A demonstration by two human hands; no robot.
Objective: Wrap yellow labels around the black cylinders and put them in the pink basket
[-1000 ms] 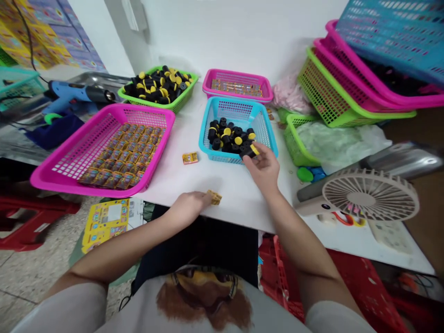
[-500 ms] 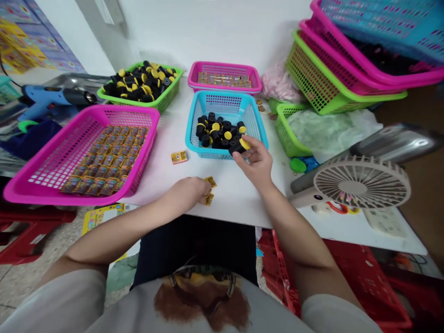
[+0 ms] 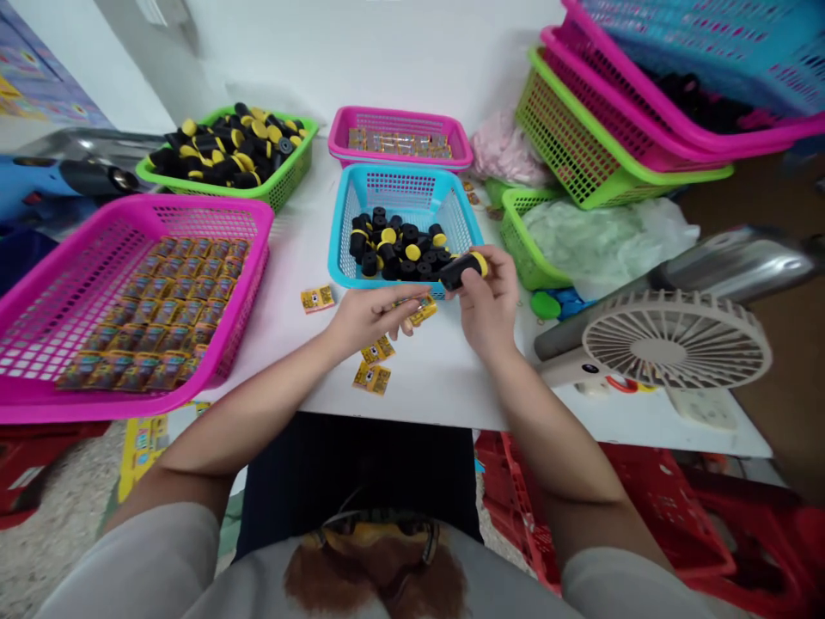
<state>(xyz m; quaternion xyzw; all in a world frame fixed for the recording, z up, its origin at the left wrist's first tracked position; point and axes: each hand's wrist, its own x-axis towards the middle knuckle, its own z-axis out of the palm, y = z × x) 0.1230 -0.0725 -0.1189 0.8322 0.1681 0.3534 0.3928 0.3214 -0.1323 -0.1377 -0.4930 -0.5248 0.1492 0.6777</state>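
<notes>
My right hand (image 3: 491, 303) grips a black cylinder with a yellow cap (image 3: 459, 272) just over the near right rim of the blue basket (image 3: 406, 179). Close by on its left, my left hand (image 3: 374, 316) pinches a small yellow printed card (image 3: 422, 308). The two hands are near each other but the card and cylinder look apart. Below my left hand, two more yellow cards (image 3: 372, 376) lie on the white table. A stack of such cards (image 3: 317, 298) sits left of the blue basket, which holds several black cylinders (image 3: 410, 232).
At left, a pink basket (image 3: 254, 288) holds rows of wrapped pieces. Behind it stands a green basket (image 3: 274, 191) heaped with capped cylinders. Another pink basket (image 3: 400, 116) is at the back. On the right are stacked baskets (image 3: 567, 142) and a small fan (image 3: 670, 344).
My left hand has lifted a card from the table and moved up and right, toward the other hand. My right hand, still holding the cylinder, has shifted slightly right and tilted. The view turned slightly.
</notes>
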